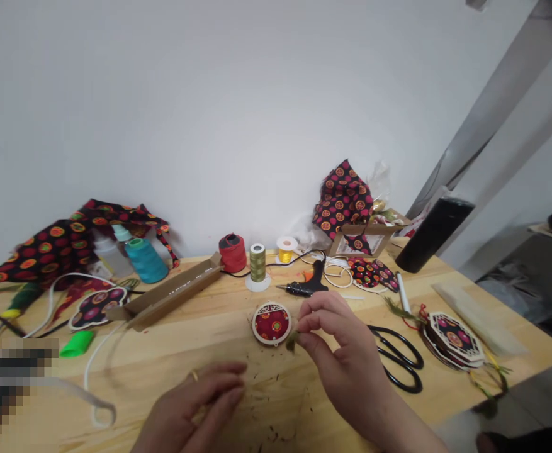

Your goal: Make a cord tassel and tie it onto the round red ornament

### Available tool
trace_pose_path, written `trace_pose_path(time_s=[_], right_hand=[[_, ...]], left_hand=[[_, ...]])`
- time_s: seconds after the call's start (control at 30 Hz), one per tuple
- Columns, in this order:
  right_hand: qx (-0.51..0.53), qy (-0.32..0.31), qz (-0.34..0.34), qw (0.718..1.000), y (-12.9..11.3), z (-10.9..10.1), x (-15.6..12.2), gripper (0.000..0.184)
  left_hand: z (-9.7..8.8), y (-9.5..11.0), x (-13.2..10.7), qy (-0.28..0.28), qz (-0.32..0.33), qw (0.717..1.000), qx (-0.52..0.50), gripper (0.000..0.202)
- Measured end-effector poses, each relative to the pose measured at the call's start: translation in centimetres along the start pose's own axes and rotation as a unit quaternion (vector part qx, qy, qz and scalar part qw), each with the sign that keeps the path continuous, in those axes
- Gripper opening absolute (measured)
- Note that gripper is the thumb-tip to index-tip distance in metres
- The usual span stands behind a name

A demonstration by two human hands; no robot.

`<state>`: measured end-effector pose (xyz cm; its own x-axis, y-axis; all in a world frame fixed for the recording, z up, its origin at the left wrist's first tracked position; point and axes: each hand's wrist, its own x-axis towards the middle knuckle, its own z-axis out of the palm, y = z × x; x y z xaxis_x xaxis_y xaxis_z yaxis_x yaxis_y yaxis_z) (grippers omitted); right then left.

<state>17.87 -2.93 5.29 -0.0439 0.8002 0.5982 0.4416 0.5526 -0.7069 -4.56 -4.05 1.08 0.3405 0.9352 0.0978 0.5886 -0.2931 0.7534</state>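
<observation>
My right hand (337, 352) is closed, its thumb and fingers pinching a small green thread tassel (292, 341). Just left of those fingertips lies a round wooden-framed ornament (272, 324) with red patterned fabric and a cut-out lattice at its top. My left hand (204, 402), with a ring on one finger, hovers low and slightly blurred over the table. Its fingers stretch to the right, the thumb a little apart, and I see nothing held in them. Black-handled scissors (401, 358) rest beside my right wrist.
Behind the ornament stand green (257, 263), red (233, 253) and yellow (286, 250) thread spools. A glue gun (311, 283) lies near my right hand, a long cardboard box (176, 292) to the left. Stacked octagonal ornaments (455, 340) and a black cylinder (433, 234) sit at right.
</observation>
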Motion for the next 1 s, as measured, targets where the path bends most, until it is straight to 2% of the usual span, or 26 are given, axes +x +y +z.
trace_pose_path(time_s=[0.03,0.1,0.23,0.3,0.43,0.67,0.83,1.0], right_hand=[[-0.008,-0.008,-0.005,1.0,-0.1,0.0,0.0,0.019],[-0.026,-0.023,-0.013,0.999,-0.5,0.1,-0.1,0.019],[-0.061,-0.038,-0.034,0.997,-1.2,0.6,-0.4,0.02],[-0.08,-0.042,-0.041,0.995,-1.4,1.0,-0.5,0.02],[-0.108,-0.053,-0.048,0.992,-1.6,1.3,-0.8,0.021],[-0.122,-0.059,-0.049,0.99,-1.6,1.3,-0.7,0.02],[-0.128,-0.076,-0.04,0.988,-1.5,1.3,-0.7,0.021],[-0.131,-0.083,-0.04,0.987,-1.4,1.2,-0.7,0.02]], left_hand=[[-0.2,0.6,0.2,0.06,0.028,0.998,0.016,0.018],[-0.3,2.1,0.8,0.132,0.079,0.988,0.025,0.022],[0.7,4.7,1.7,0.195,0.138,0.97,0.04,0.033],[1.5,4.9,1.9,0.19,0.152,0.968,0.063,0.038],[2.2,4.7,2.0,0.165,0.147,0.971,0.095,0.025],[2.1,5.1,2.0,0.161,0.159,0.972,0.07,0.018],[2.0,5.1,1.9,0.163,0.177,0.967,0.084,0.02],[1.8,4.6,2.0,0.14,0.197,0.966,0.09,0.023]])
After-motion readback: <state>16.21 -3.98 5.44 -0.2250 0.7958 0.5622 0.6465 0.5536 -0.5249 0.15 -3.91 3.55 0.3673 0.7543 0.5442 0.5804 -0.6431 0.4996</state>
